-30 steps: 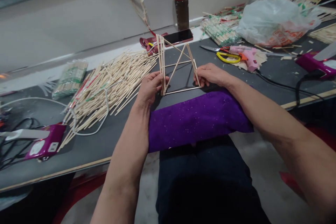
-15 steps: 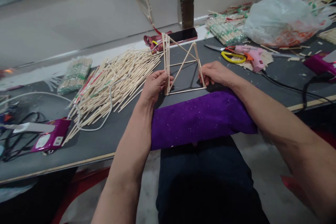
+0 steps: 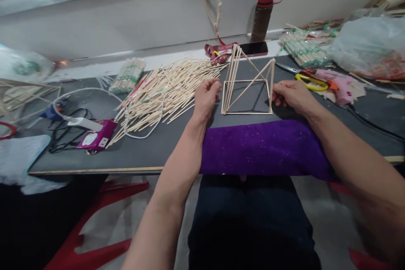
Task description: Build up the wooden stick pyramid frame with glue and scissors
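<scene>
A frame of glued wooden sticks (image 3: 247, 113) stands on the dark grey table, with several sticks close together on its left side. My left hand (image 3: 207, 98) is just left of the frame, apart from it, with curled fingers and nothing visible in them. At the frame's right side, my right hand (image 3: 289, 95) has its fingertips closed at the upright stick. A purple cloth (image 3: 259, 148) lies along the table edge between my forearms. Beyond my left hand spreads a pile of loose sticks (image 3: 164, 93).
At the back are a bottle (image 3: 262, 19) and a phone (image 3: 257, 48). Yellow-handled scissors (image 3: 311, 82) and a pink glue gun (image 3: 338, 86) lie right. A magenta power socket (image 3: 98, 137) with cables is left; a plastic bag (image 3: 373, 44) lies far right.
The view has turned left, so everything sits further right. My left hand has let go of the frame's left sticks and moved away from them. My right hand stays at the right side.
</scene>
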Available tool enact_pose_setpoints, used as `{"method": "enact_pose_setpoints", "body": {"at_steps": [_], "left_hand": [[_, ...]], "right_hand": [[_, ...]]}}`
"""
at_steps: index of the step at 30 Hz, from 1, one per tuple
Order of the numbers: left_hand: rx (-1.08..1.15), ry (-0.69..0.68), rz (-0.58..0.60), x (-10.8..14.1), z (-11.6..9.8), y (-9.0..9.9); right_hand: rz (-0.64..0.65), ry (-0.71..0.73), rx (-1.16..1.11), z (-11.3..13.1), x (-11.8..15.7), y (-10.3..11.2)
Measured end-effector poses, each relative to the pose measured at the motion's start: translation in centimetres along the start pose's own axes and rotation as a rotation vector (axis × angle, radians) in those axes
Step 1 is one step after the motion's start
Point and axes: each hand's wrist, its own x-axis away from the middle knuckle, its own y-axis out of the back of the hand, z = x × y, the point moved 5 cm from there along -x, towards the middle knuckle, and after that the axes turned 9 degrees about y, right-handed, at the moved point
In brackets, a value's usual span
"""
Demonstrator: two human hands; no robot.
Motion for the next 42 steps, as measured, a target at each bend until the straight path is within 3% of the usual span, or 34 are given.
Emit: {"method": "enact_pose_setpoints", "body": {"at_steps": [4,7,12,18,22,27,29,34,42], "left_hand": [[0.126,-0.062,-0.178,0.2,-1.8,3.7],[0.141,-0.092,-0.241,0.8,-2.4,6.4],[-0.108,-0.113,-0.257,1.9,-2.5,9.2],[-0.354,-0.111,-0.32,2.1,-4.2,10.9],[-0.597,-0.101,-0.272,0.7,-4.5,9.7],[-1.292,-0.162,-0.251,-1.9,-3.4,5.8],[-1.472,-0.182,-0.227,-2.9,-2.8,4.3],[-1.573,-0.201,-0.167,-4.9,-1.2,2.3],[-1.655,-0.17,-0.098,-6.6,-0.8,2.8]], "right_hand": [[-0.012,-0.011,0.007,-0.2,-0.2,0.2],[0.015,0.001,0.024,-0.3,-0.2,0.1],[0.058,0.039,0.075,-0.4,-0.2,-0.1],[0.075,0.05,0.103,-0.8,-0.4,-0.1],[0.092,0.085,0.131,-0.7,-0.4,-0.2],[0.097,0.069,0.151,-0.8,-0.5,-0.3],[0.102,0.077,0.147,-0.9,-0.6,-0.4],[0.117,0.086,0.174,-1.4,-0.8,-0.4],[0.118,0.056,0.181,-1.1,-0.5,-0.5]]}}
